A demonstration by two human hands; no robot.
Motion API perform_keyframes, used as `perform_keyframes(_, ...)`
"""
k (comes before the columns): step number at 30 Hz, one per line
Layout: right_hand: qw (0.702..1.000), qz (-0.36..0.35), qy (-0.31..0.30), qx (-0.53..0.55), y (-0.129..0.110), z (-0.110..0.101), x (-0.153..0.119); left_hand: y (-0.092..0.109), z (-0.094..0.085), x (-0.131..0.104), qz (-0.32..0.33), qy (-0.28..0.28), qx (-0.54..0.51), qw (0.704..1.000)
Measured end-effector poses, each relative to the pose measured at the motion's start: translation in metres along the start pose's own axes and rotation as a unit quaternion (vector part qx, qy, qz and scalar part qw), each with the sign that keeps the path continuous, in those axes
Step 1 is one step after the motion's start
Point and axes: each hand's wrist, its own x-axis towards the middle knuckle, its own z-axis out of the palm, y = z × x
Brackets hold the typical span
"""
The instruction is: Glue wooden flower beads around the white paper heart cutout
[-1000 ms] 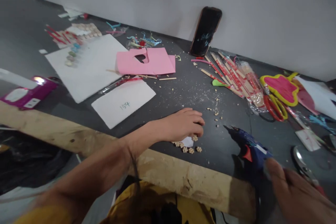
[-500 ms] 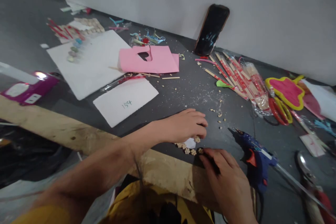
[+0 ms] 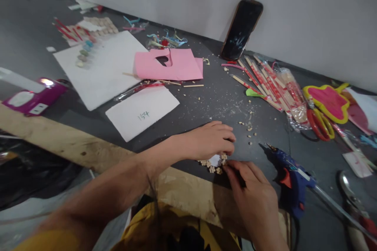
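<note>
A ring of small tan flower-shaped pieces [image 3: 211, 169] lies around a white paper [image 3: 216, 160] near the table's front edge. My left hand [image 3: 210, 140] reaches over the back of this ring, fingers curled down at its right side; whatever lies under the fingertips is hidden. At the ring's right end, my right hand [image 3: 250, 184] has thumb and index finger pinched together on a small piece, mostly covered by the fingertips. A blue glue gun [image 3: 294, 178] rests on the dark table to the right of my right hand.
Loose bits [image 3: 249, 129] are scattered behind my hands. A phone [image 3: 242, 29] leans on the wall. Wrapped chopsticks [image 3: 273, 82], scissors [image 3: 320, 124] and pliers [image 3: 350, 194] lie on the right. White card [image 3: 143, 111], pink paper [image 3: 182, 64] and a purple lamp [image 3: 35, 98] are on the left.
My right fingertips have moved slightly left and up, bringing the small piece against the ring's right end. My left hand has stayed almost in place.
</note>
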Motion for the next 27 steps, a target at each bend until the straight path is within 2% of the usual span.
perform_keyframes(9, 1.000, 0.016, -0.013, -0.002, -0.0003, 0.0014, -0.0010, -0.0028, 0.0049, -0.0014, 0.014, 0.023, 0.005, 1.000)
perform_keyframes(17, 1.000, 0.029, 0.005, 0.005, 0.0001, 0.0047, 0.0015, -0.0010, 0.0022, -0.0006, 0.006, 0.007, 0.000, 1.000)
perform_keyframes(27, 0.998, 0.051, -0.021, 0.023, 0.0007, 0.0033, 0.0016, 0.0007, -0.0015, -0.0006, -0.003, -0.007, -0.001, 1.000)
